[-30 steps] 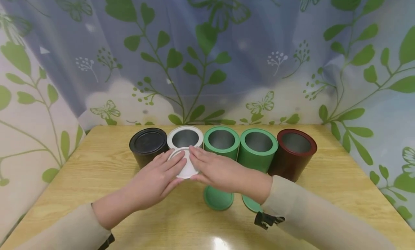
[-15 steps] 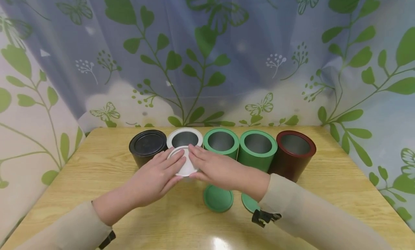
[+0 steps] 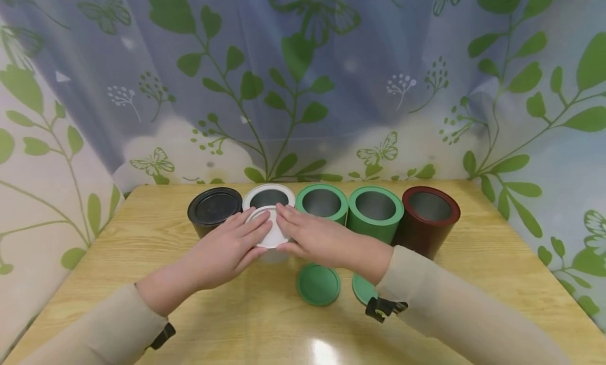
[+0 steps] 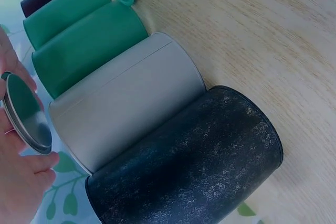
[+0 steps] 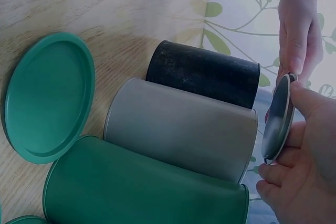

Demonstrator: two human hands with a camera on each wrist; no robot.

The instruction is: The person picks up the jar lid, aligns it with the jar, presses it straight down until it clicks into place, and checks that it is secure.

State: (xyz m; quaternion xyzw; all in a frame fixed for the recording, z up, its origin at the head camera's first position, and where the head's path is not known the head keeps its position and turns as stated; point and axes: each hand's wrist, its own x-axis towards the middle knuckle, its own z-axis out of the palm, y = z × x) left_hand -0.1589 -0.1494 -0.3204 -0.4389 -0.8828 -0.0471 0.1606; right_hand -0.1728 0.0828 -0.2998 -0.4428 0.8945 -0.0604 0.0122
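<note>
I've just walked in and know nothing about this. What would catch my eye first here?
Both hands, the left hand and the right hand, hold a round white lid just above and in front of the open white can. That can stands second from the left in a row of five on the wooden table: a closed black can, two open green cans and a dark red can. Two green lids lie flat in front.

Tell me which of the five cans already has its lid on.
The black can at the left end of the row. Its top is capped by a black lid; the white can, both green ones and the dark red one stand open.
</note>
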